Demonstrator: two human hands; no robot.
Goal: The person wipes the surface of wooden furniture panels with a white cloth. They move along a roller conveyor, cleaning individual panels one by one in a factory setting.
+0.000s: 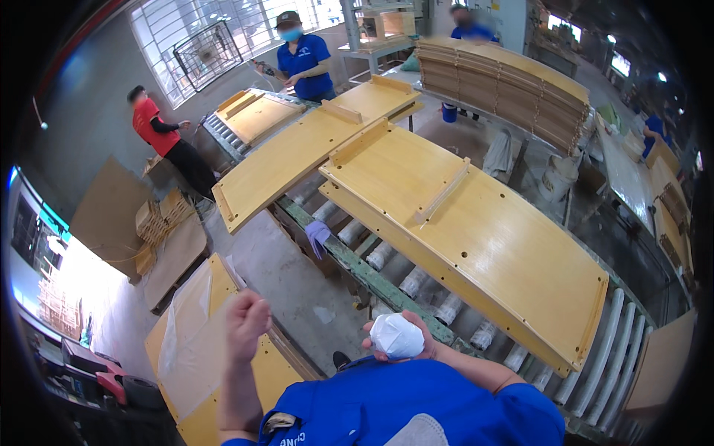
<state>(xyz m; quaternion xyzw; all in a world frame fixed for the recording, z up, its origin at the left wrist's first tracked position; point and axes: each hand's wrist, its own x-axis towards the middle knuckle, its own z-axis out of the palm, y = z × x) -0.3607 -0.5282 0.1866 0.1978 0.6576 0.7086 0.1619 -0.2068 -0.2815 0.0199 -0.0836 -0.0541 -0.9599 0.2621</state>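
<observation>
My right hand [428, 327] holds a rounded white wad [397, 337] close to my chest, its fingers curled around the sides. Whether the wad is cloth, paper or plastic I cannot tell. Raised at the left, my left hand [247, 321] is closed like a fist, and anything inside it is hidden. Below that hand lies a yellow wooden panel [279, 372] partly covered by a thin translucent sheet [195, 327]. Ahead of me a large yellow panel with edge strips [513, 238] rests on a roller conveyor [450, 306], apart from both hands.
Another long yellow panel [286, 167] lies across the conveyor farther back. A purple cloth [318, 236] hangs on the green rail [372, 279]. Brown boards [498, 82] are stacked at the back right. Co-workers in blue [305, 63] and red [158, 123] stand beyond.
</observation>
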